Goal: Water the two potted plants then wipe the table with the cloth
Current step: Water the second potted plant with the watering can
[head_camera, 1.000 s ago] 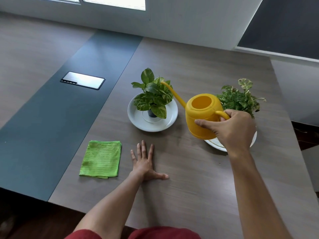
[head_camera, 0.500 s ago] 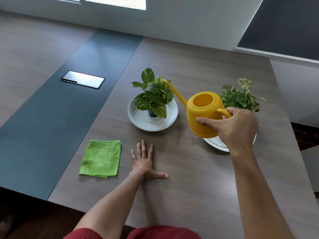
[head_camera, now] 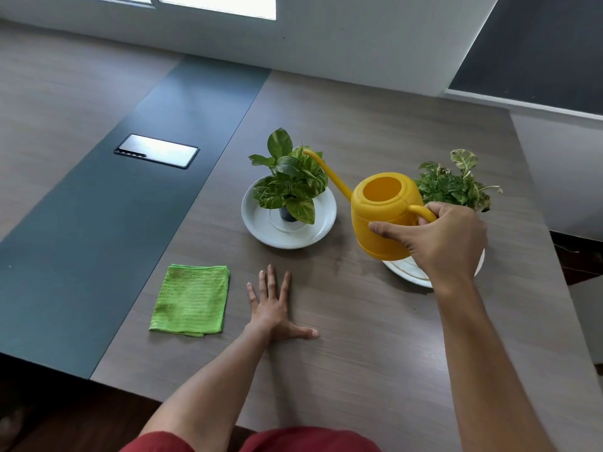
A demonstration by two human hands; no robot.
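Red fabric at the bottom edge is your own clothing; both bare forearms reach out from it over a grey-brown wood-grain table (head_camera: 375, 370).

Nearest, your left hand (head_camera: 272, 309) lies flat on the table, palm down, fingers spread, holding nothing. Just to its left, not touching it, a green cloth (head_camera: 191, 300) lies folded in a square near the seam where the wood meets a dark blue-grey strip (head_camera: 107, 243).

Farther out on the right, your right hand (head_camera: 443, 243) has its grip closed round the handle of a yellow watering can (head_camera: 383, 216), thumb pressed along the can's side. The can is off the table and tipped left. Its thin spout (head_camera: 326, 169) reaches into the leaves of the left plant (head_camera: 290, 182), a small dark pot on a white plate (head_camera: 261, 220). No water stream can be made out.

Behind your right hand stands the right plant (head_camera: 453, 187), on its own white plate (head_camera: 404, 267), mostly hidden by hand and can.

Risks, as a judgement: the spout tip sits among leaves, not clearly over soil, so water may run off the foliage and over the shallow plate. Swinging the can across to the right plant could drip on the table or knock that plant. The can's open top may slop if you tip too sharply.

Farthest, a metal hatch (head_camera: 156, 151) sits in the dark strip.
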